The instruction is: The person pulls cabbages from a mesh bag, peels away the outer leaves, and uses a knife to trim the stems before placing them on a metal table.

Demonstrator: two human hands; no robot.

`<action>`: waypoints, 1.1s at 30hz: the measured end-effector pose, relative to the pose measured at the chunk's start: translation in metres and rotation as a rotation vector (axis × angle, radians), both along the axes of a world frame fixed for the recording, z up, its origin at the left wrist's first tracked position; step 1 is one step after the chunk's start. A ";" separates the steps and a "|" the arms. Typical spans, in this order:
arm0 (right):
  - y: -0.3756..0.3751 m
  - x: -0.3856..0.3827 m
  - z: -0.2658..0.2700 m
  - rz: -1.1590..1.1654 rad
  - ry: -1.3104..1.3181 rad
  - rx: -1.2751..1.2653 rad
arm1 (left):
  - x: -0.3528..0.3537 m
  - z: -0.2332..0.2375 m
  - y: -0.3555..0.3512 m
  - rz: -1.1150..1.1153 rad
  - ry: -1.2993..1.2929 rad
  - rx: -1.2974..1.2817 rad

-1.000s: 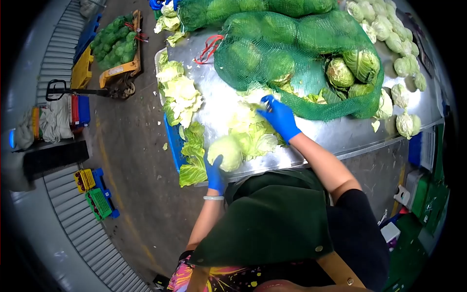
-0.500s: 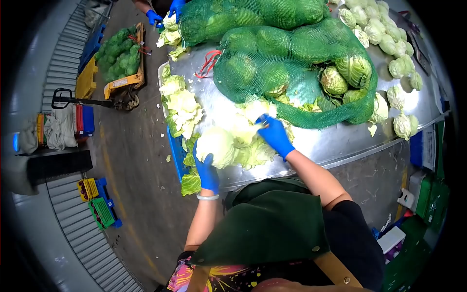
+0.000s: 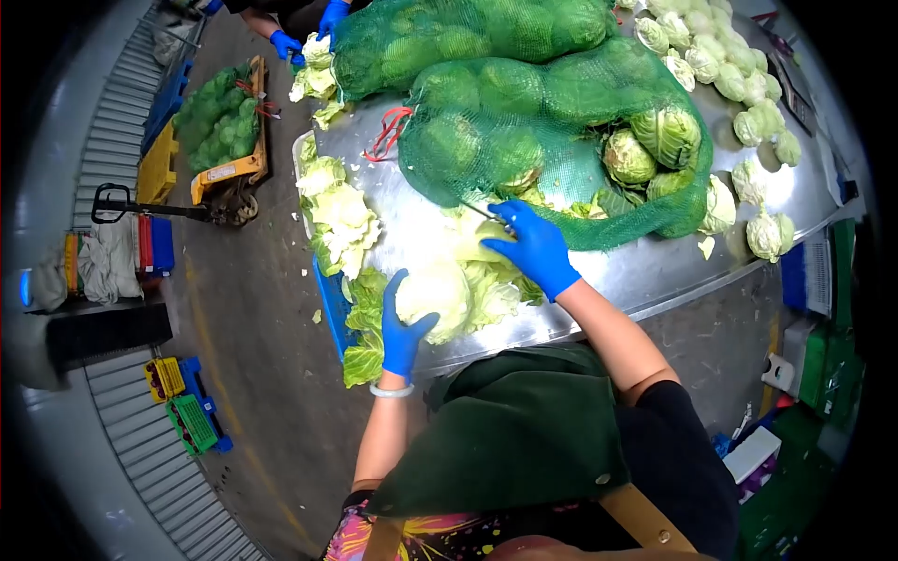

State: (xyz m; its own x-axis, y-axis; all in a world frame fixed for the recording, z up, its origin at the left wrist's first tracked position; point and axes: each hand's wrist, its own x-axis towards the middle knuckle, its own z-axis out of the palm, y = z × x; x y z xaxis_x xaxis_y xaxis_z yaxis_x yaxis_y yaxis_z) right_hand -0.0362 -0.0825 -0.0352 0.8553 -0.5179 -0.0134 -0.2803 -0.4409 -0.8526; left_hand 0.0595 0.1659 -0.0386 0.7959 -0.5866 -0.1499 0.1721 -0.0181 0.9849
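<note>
My left hand (image 3: 402, 332), in a blue glove, cups the left side of a pale, trimmed cabbage (image 3: 435, 297), its thumb across the near side. In my right hand (image 3: 535, 251), also gloved, is a small knife (image 3: 479, 212) with a thin dark blade pointing up and left; its handle is mostly hidden by the fingers. Loose cabbage leaves (image 3: 493, 297) lie just right of the cabbage, below the right hand. Beyond the knife, a green mesh sack (image 3: 505, 93) full of cabbages lies open toward the right, several heads (image 3: 629, 156) showing at its mouth.
A metal table (image 3: 608, 271) carries all this. A second mesh sack (image 3: 449, 42) lies behind. Pale cabbages (image 3: 730, 79) line the right side. Leaves (image 3: 341, 220) pile at the left edge above a blue crate (image 3: 330, 299). A co-worker's gloved hands (image 3: 286, 45) are at the far left.
My right hand has shifted slightly and turned, so the knife blade now shows. My left hand stays at the cabbage, its fingers more spread. The whole view has moved slightly.
</note>
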 end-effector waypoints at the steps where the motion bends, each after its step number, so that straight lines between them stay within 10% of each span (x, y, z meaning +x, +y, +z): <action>1: -0.001 -0.005 0.004 0.058 -0.176 -0.115 | 0.003 0.001 -0.002 -0.063 -0.089 0.126; 7: 0.027 0.003 0.025 0.632 -0.235 0.037 | 0.000 0.002 -0.016 -0.246 -0.123 0.268; 21: 0.011 -0.006 0.020 0.725 -0.077 0.051 | 0.003 0.016 -0.026 -0.387 -0.150 0.353; 24: 0.015 -0.017 -0.002 0.652 -0.144 -0.136 | 0.000 0.005 -0.024 -0.366 -0.137 0.362; 28: -0.034 -0.028 0.016 -0.484 -0.472 0.870 | 0.000 0.011 -0.027 -0.319 -0.269 0.330; 32: -0.028 -0.040 0.023 -0.128 -0.233 0.326 | 0.000 0.014 -0.036 -0.328 -0.365 0.281; 33: -0.020 -0.048 0.005 -0.009 -0.288 0.515 | -0.001 0.014 -0.040 -0.344 -0.370 0.274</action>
State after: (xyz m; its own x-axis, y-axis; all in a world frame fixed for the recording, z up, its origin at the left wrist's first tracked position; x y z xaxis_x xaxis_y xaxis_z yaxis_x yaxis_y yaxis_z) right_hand -0.0839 -0.1027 -0.0305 0.8574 -0.5136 -0.0332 -0.0080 0.0513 -0.9987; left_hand 0.0589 0.1262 -0.0250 0.5941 -0.8003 -0.0807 -0.2439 -0.2749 0.9300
